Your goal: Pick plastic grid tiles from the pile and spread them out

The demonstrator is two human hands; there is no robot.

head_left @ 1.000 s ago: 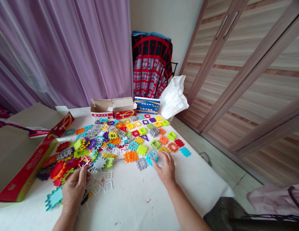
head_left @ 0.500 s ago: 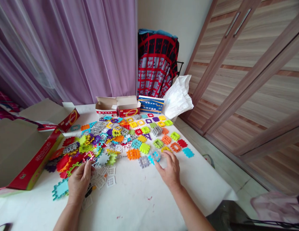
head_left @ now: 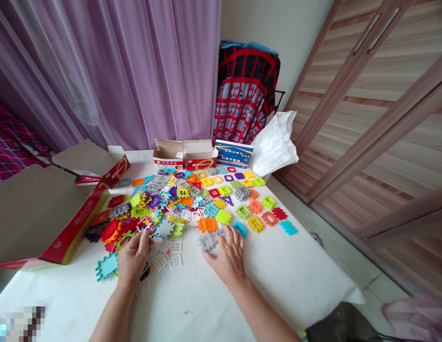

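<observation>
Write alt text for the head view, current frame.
Two bare hands at a white-covered table strewn with colorful notched plastic pieces: the right hand is at some gray pieces, the left hand beside the main heap. Open red boxes stand left and behind, with a blue box and white bag at the back.

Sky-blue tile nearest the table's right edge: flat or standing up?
Flat: the sky-blue tile shows its broad face upward on the white tablecloth.

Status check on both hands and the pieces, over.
Left hand beside white window pieces, grip unclear. Right hand at the grey pieces, hold unclear. Blue piece just beyond it, close by.
</observation>
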